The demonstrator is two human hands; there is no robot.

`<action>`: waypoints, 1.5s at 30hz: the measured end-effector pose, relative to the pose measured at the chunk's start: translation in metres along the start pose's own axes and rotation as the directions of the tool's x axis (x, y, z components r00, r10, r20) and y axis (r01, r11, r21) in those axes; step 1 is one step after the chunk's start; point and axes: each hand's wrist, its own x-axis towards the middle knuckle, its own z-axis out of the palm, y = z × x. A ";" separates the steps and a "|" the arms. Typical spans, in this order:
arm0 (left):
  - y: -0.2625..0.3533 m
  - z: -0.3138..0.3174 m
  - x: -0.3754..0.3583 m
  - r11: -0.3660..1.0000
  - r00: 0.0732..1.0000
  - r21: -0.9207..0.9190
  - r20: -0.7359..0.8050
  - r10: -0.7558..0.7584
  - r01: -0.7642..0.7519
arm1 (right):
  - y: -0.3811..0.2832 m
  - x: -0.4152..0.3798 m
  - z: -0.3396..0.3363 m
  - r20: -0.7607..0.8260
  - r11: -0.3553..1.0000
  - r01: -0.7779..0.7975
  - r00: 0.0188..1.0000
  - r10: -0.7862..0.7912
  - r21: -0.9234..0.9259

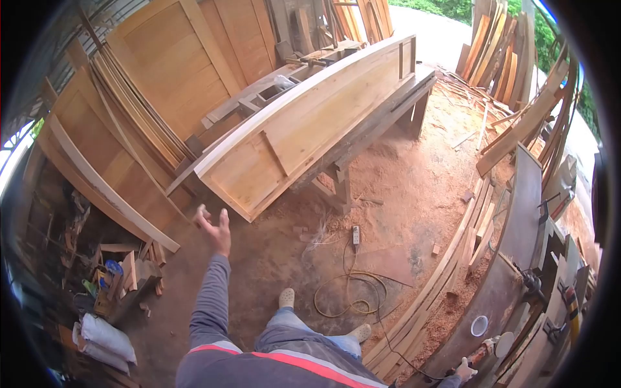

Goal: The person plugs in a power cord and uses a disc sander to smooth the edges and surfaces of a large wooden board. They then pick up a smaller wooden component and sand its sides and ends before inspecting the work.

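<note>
My left hand (217,233) reaches forward over the floor, thumb and fingers spread, holding nothing. It overlaps the view just in front of the near corner of a long wooden panel frame (304,123), which lies tilted on a dark workbench (381,113). Low on the right, my right hand (464,371) is closed at the rear of an orange angle grinder (480,353) with a pale round disc (504,344). The grinder is over a dark bench top (466,323) beside a small white round container (479,326). A dark cord runs from near the grinder.
A power strip (356,235) and coiled yellow cord (330,313) lie on the floor near my feet. Long boards (427,291) stretch along the right bench amid sawdust (401,174). Large door panels (171,58) lean at left, above white sacks (107,339) and wood scraps.
</note>
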 end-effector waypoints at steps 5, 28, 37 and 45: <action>-0.038 0.010 0.125 0.965 0.971 -0.239 0.185 0.154 -0.108 | -0.041 -0.103 -0.009 -0.438 0.897 0.301 0.888 -0.139 0.325; -0.068 0.020 0.225 0.721 0.608 -0.640 0.470 0.640 -0.264 | -0.415 -0.910 0.129 0.905 0.508 -0.782 0.161 -0.394 0.361; -0.040 0.087 0.276 0.768 0.102 -0.626 0.780 0.617 0.136 | -0.410 -0.924 0.152 0.891 0.357 -0.833 0.310 -0.330 0.422; -0.063 0.091 0.280 0.673 0.138 -0.731 0.682 0.718 0.112 | -0.377 -0.957 0.146 0.874 0.250 -0.847 0.402 -0.275 0.468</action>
